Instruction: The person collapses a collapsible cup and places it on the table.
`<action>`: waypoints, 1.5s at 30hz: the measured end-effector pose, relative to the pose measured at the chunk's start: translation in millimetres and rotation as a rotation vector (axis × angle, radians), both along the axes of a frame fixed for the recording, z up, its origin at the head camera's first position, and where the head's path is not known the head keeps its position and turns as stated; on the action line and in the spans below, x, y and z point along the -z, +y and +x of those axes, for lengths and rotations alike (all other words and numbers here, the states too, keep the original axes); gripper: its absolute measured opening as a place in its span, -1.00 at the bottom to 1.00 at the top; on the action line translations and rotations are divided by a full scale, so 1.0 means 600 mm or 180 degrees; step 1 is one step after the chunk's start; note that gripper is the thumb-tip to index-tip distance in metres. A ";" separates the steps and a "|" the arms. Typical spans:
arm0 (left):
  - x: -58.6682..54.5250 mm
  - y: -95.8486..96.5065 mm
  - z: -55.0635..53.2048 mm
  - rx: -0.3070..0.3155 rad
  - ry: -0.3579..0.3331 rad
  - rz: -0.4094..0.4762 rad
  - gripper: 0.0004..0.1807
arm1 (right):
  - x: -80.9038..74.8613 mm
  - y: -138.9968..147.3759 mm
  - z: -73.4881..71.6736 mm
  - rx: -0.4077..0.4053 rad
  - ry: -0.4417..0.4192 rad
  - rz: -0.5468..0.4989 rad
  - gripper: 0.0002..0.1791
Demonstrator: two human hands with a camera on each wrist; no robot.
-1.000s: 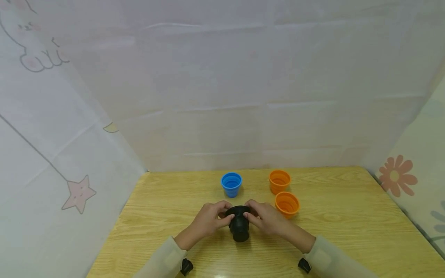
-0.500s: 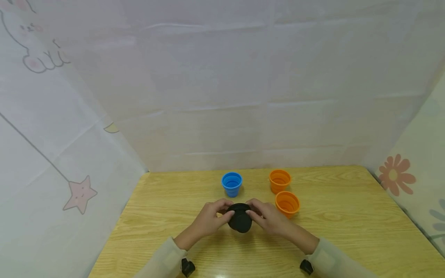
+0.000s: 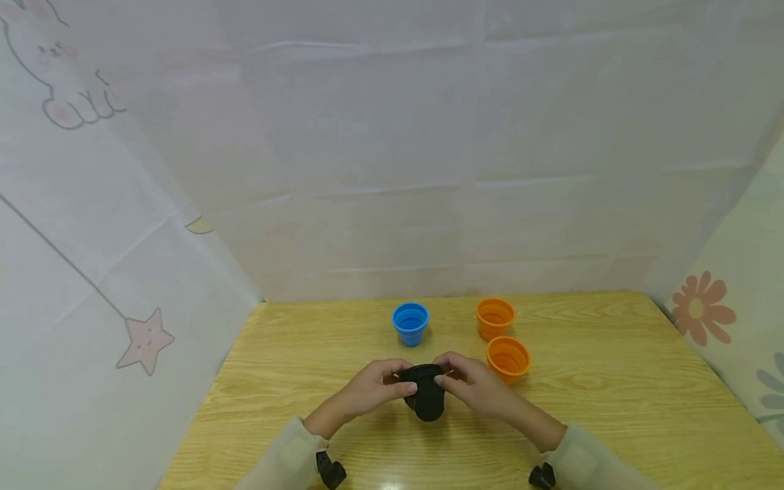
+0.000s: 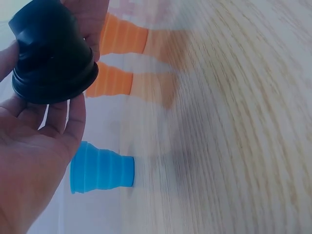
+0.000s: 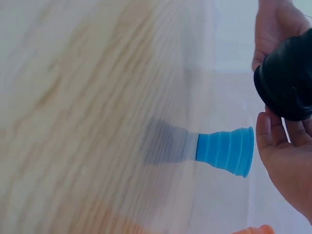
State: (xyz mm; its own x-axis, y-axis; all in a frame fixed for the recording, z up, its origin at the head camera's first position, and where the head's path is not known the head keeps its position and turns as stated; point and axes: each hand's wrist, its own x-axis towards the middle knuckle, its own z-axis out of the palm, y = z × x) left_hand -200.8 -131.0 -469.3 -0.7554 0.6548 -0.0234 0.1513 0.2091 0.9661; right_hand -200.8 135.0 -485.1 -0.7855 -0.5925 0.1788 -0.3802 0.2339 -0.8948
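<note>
A black collapsible cup (image 3: pixel 428 400) is held between both hands above the table, its rim toward the back and its base tipped toward me. My left hand (image 3: pixel 372 390) grips the rim from the left, thumb on the near side and fingers behind. On the opposite side my right hand (image 3: pixel 479 387) pinches the rim the same way. In the left wrist view the black cup (image 4: pixel 52 53) looks bent and partly folded. Both palms show in the right wrist view around the dark cup (image 5: pixel 287 78); its far end is cut off there.
A blue collapsible cup (image 3: pixel 410 324) stands upright behind the hands. Two orange cups stand to the right: one orange cup (image 3: pixel 495 320) farther back, another orange cup (image 3: pixel 508 361) close to my right hand. The wooden table (image 3: pixel 294 340) meets a pale cloth backdrop (image 3: pixel 392 224).
The black cup's base swung up toward me, then partly down again, and its body looks shorter than a second ago. Both hands keep hold of its rim. The other cups stay put.
</note>
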 end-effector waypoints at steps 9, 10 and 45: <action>-0.006 0.005 0.005 0.0140 -0.0211 0.0212 -0.60 | -0.016 0.002 0.003 -0.0326 -0.0805 -0.0303 -0.68; -0.007 0.005 0.005 0.0154 -0.0223 0.0227 -0.59 | -0.017 0.002 0.004 -0.0345 -0.0875 -0.0317 -0.67; -0.002 0.010 0.008 -0.0226 -0.0009 0.0291 -0.66 | -0.012 -0.003 0.000 -0.0228 -0.1215 -0.0427 -0.64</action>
